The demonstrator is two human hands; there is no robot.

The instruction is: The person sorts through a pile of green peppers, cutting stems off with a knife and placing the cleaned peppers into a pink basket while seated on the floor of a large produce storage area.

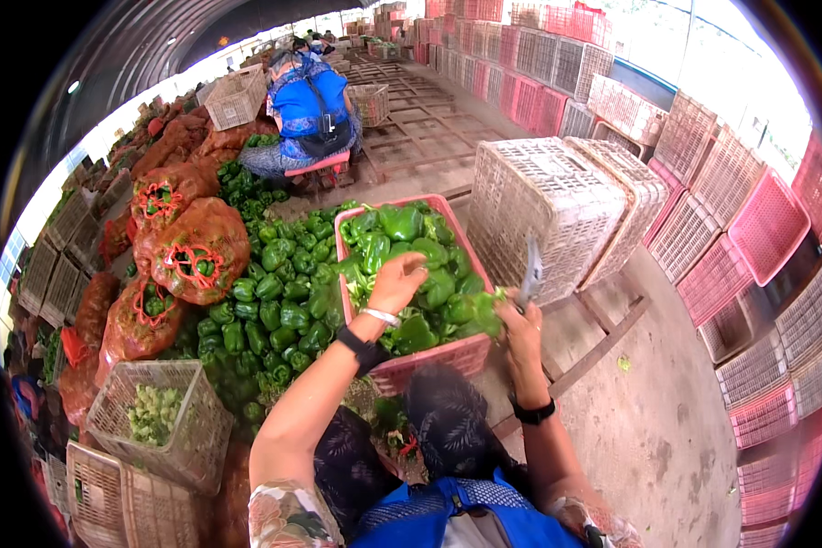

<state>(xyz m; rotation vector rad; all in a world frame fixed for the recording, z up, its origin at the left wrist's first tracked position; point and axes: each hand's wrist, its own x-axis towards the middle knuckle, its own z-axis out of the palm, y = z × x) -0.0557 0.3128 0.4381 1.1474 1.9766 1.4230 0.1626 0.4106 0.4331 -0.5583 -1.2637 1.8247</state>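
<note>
A pink plastic crate [430,363] full of green bell peppers [433,253] stands just beyond my knees. Over its left part is my left hand [399,279], fingers curled above the peppers, with nothing seen in it. At the crate's right edge my right hand [522,329] grips a tool with a grey metal blade [532,270] pointing up; its exact kind cannot be told. A blurred green pepper [476,309] lies against the fingers of that hand; whether they hold it is unclear. A pile of loose green peppers [281,301] spreads to the left of the crate.
Red mesh sacks of peppers [202,264] lie left of the pile. A grey crate [198,411] with pale green pieces stands lower left. Large pale crates [514,212] stand right of the pink one, on a metal floor frame [606,339]. A person [312,113] sits on a stool ahead. Crate stacks line the right.
</note>
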